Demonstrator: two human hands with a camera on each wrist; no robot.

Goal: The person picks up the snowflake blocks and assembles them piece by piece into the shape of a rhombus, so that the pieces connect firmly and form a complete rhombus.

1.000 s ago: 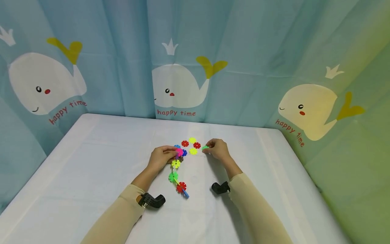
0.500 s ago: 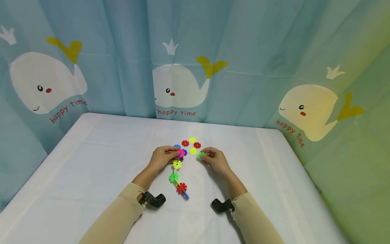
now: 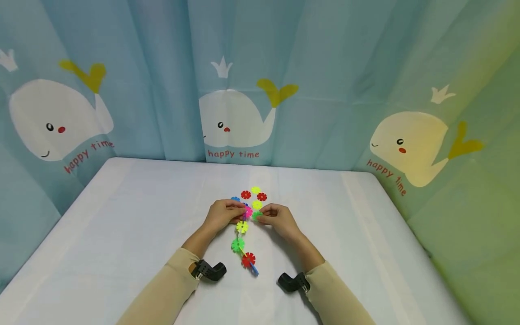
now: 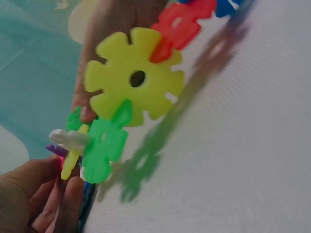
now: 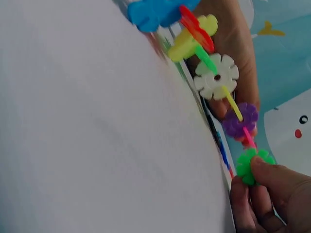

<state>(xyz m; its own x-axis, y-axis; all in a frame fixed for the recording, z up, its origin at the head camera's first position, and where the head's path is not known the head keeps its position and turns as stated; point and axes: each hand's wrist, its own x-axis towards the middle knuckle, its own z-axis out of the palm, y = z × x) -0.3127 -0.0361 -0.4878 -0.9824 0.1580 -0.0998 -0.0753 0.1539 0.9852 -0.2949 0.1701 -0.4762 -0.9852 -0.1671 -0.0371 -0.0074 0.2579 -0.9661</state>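
Observation:
A chain of slotted plastic snowflake discs hangs down from my left hand (image 3: 221, 214), which pinches the pink disc (image 3: 248, 211) at its upper end. Below that come a purple disc (image 5: 239, 124), a yellow one, a white disc (image 5: 209, 80), then a green disc (image 3: 238, 245), a yellow one, a red disc (image 3: 248, 260) and a blue disc (image 3: 254, 271). My right hand (image 3: 280, 220) pinches a loose green disc (image 5: 244, 165) between thumb and fingers. In the right wrist view its edge meets the pink disc's edge; whether their slots interlock I cannot tell.
Beyond the hands, loose discs lie on the white table (image 3: 349, 225): red (image 3: 245, 195), yellow (image 3: 255, 190), another red (image 3: 262, 197), another yellow (image 3: 257, 205) and light blue (image 3: 235, 198). A dark blue one is partly covered by my left hand. A whale-print curtain (image 3: 325, 126) hangs behind.
My right hand has brought the green disc leftward and nearer, from beside the loose discs to the pink disc. My left hand has shifted slightly right with the chain.

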